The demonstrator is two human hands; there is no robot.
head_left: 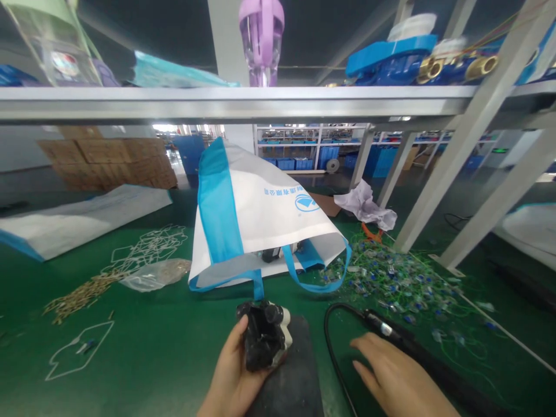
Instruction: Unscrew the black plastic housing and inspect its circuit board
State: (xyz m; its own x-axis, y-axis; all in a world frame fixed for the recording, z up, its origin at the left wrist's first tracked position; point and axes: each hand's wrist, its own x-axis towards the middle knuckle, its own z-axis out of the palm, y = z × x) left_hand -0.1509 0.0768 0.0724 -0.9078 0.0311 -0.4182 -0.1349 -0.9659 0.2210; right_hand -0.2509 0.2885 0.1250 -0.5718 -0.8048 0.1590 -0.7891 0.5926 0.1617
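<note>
Presently, on the green desk [143,359], one item in hand.

Item: black valve-like fitting [262,339] with a pale cap end, small and blocky. Location: held just above a dark rubber mat [295,376] at the near edge of the desk, in front of the white-and-blue tote bag [260,220].

Left hand [234,376]: grip closed around the fitting from its left side and below, thumb up along the body.

Right hand [393,376]: grip apart, fingers flat and spread on the desk, touching or just beside a black cable tool [382,327] whose lead loops round toward the mat. It holds nothing.

Orientation: long axis of the fitting runs roughly away from the person, tilted somewhat to the right; the round black port and the pale cap are at the far upper end, the broad dark base toward the palm. Finer detail is too dark to tell.

Progress, judged: the fitting is picked up and presented over the mat; the tool is not yet lifted, so any work on the piece looks unstarted.

Other stock: a heap of small blue-and-green wired parts [391,278] to the right, brass pieces [82,295] and a clear plastic bag [154,273] to the left, and a further dark item inside the tote's mouth.
</note>
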